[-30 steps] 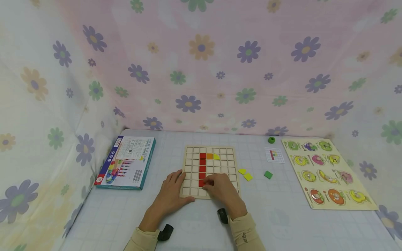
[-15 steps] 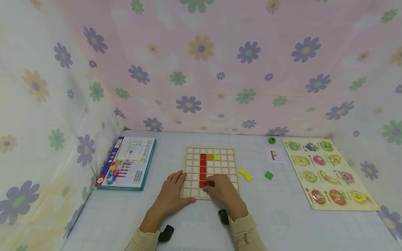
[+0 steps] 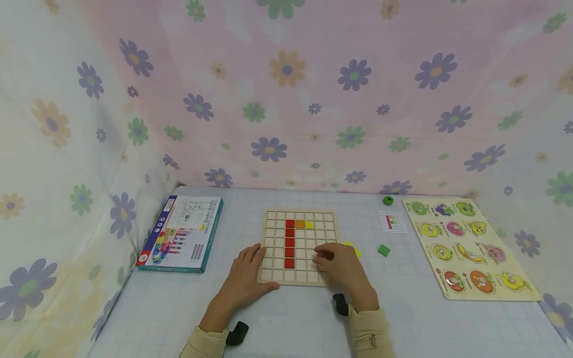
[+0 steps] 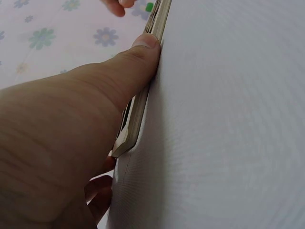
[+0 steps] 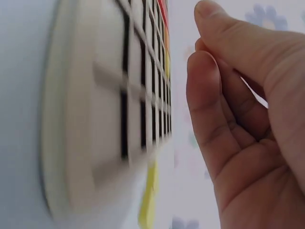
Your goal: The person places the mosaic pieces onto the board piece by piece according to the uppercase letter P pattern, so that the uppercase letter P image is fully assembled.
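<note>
A wooden grid board [image 3: 271,274] lies on the table. A column of several red tiles [image 3: 290,242] fills part of it, with an orange tile [image 3: 300,224] and a yellow tile [image 3: 309,224] beside the top one. My left hand [image 3: 243,276] braces the board's near left corner, thumb along the front edge, fingers at the left side. Above the board's right part hovers my right hand [image 3: 342,266], fingers loosely curled, no piece visible in them. Just past it, loose yellow tiles [image 3: 357,251] are partly covered by that hand. A green tile [image 3: 383,250] lies further right.
A printed pattern card [image 3: 393,222] and a green ring-shaped piece [image 3: 388,200] sit at the back right. On the right lies a fruit puzzle board [image 3: 463,266], on the left a boxed toy set [image 3: 183,233]. Floral cloth walls stand around the table.
My right hand has left the lowest red tile and moved right across the board, toward the loose yellow tiles. My left hand stays at the board's corner.
</note>
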`<state>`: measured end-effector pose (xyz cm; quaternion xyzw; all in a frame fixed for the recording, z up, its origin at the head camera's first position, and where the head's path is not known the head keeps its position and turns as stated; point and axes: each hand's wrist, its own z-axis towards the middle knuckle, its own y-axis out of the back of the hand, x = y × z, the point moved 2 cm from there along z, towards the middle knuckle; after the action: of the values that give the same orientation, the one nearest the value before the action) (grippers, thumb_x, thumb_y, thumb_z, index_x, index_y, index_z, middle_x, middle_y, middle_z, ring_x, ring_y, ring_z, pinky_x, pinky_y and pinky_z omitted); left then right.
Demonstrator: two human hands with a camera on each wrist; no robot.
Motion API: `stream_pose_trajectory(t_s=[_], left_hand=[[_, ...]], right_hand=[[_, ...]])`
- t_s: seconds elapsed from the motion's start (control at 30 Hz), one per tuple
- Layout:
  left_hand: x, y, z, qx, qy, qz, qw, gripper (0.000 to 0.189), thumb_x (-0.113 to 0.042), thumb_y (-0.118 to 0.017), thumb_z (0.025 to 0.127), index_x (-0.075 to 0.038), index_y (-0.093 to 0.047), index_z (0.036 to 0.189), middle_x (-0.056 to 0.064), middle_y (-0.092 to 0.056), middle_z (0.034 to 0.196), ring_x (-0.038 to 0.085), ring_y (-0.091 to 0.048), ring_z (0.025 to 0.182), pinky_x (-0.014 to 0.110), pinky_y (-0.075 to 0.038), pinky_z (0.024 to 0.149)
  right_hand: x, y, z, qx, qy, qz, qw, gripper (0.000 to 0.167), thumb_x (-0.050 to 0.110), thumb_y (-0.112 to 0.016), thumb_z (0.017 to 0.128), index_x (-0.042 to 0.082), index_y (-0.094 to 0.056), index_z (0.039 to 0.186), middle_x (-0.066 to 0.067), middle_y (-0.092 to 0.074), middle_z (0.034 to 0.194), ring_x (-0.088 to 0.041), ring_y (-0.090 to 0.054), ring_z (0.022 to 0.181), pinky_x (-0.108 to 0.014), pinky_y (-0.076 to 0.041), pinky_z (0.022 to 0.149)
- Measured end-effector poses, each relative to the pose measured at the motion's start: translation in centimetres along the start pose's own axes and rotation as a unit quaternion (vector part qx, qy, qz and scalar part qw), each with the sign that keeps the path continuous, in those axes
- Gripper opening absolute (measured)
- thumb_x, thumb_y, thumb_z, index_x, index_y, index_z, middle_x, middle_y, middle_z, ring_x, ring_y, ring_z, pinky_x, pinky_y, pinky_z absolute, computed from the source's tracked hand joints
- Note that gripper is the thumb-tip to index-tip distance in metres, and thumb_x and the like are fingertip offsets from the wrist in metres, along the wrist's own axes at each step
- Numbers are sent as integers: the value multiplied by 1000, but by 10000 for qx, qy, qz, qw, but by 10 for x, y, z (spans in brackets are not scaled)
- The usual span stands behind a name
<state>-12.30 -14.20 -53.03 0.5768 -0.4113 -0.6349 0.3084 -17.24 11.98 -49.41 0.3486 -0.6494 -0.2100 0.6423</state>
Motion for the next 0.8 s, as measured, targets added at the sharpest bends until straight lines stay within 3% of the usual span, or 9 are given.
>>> stream_pose_trajectory(t_s=[0.3,0.47,0.8], left_hand=[[1,-2,0,-79,-100,58,9999,101,-59,-82,77,-6,-42,154,16,-39,159,37,-36,146,58,-36,116],[-1,-2,0,-73,-120,44,9999,101,-59,-82,78,-7,-42,154,16,-39,159,37,-36,146,58,-36,115],[0,0,1,-49,-77,71,9999,101,-60,-82,78,-7,-42,154,15,-39,159,36,-36,146,57,-37,115]], right_hand=[[-41,39,-6,-397,-64,-46,9992,32,24,-80,89,13,-76,118,-2,-76,103,-18,-70,94,-38,-57,83],[-63,53,-7,-565,-78,-165,9982,36,27,-80,89,13,-75,121,-5,-76,106,-20,-71,96,-34,-56,80],[-110,83,-20,-935,-769,-262,9923,47,34,-78,91,14,-69,133,-7,-73,114,-25,-69,104,-23,-50,76]])
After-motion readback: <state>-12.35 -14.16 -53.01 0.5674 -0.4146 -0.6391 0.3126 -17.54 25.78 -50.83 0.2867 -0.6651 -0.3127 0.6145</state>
